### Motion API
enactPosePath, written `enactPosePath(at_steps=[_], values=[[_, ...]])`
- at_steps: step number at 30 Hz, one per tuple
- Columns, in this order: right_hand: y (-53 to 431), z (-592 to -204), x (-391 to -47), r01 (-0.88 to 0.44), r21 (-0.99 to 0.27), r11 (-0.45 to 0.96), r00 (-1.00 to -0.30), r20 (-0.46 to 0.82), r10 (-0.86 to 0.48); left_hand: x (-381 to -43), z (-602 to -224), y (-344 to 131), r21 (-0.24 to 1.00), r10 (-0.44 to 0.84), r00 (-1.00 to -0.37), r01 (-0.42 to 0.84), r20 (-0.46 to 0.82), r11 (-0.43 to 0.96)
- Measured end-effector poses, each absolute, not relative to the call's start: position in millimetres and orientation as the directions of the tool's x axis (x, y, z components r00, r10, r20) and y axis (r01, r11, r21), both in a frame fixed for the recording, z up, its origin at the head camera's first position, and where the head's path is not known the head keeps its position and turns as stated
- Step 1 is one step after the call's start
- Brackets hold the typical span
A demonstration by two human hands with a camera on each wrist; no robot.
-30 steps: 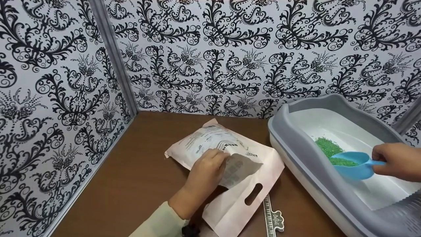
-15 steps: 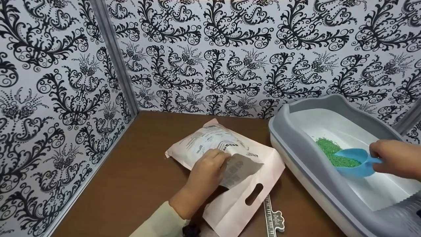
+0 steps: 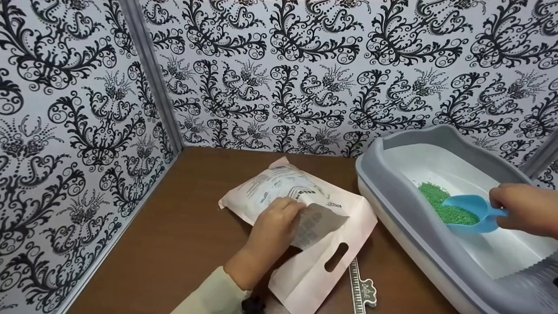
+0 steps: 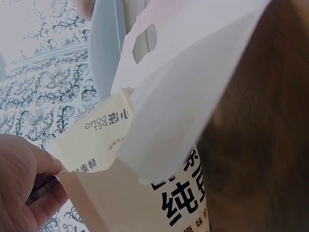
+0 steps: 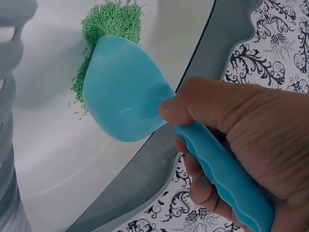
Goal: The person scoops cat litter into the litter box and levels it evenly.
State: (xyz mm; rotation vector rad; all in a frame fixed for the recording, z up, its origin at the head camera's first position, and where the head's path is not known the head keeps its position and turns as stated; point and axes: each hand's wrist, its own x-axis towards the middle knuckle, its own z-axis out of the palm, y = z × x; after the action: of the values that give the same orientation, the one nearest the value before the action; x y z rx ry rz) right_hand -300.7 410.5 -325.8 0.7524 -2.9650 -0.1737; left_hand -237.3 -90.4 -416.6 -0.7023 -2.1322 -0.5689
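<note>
My left hand point(image 3: 274, 222) pinches the edge of a pale pink printed paper bag point(image 3: 324, 194) lying on the brown table. Its mouth gapes, and in the left wrist view thumb and fingers grip one corner of the rim point(image 4: 65, 174). My right hand point(image 3: 523, 207) grips the handle of a light blue scoop point(image 5: 123, 89) low inside the grey and white litter tray point(image 3: 394, 192). The scoop is tilted, its lip at a heap of green pellets point(image 5: 113, 21). In the head view pellets also show within the scoop's opening.
A ruler-like strip with a scalloped grey end point(image 3: 368, 292) lies partly under the bag, beside its handle cutout. The tray stands on the right, close to the bag. Black-and-white patterned walls point(image 3: 261, 78) enclose the table at the back and left.
The scoop has tipped and shifted slightly, so its mouth now faces the heap and more green pellets show at its lip. My left hand and the bag have stayed put.
</note>
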Motion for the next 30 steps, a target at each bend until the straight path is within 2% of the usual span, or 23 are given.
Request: enactPosePath(at_steps=[7,15,30], values=[[404,-323,-300,-0.492,0.162,0.855,-0.864,0.031,-0.503,-236,-416,-91,0.156,0.290,-0.528,0.647,0.798,0.746],[401,-324,-300,-0.549,0.253,0.796,-0.795,0.136,-0.592,-236,-416,-90,0.165,0.293,-0.541,0.645,0.789,0.746],[400,-318,-295,-0.441,0.293,0.848,-0.834,0.214,-0.508,-237,-418,-90,0.158,0.295,-0.531,0.650,0.795,0.743]])
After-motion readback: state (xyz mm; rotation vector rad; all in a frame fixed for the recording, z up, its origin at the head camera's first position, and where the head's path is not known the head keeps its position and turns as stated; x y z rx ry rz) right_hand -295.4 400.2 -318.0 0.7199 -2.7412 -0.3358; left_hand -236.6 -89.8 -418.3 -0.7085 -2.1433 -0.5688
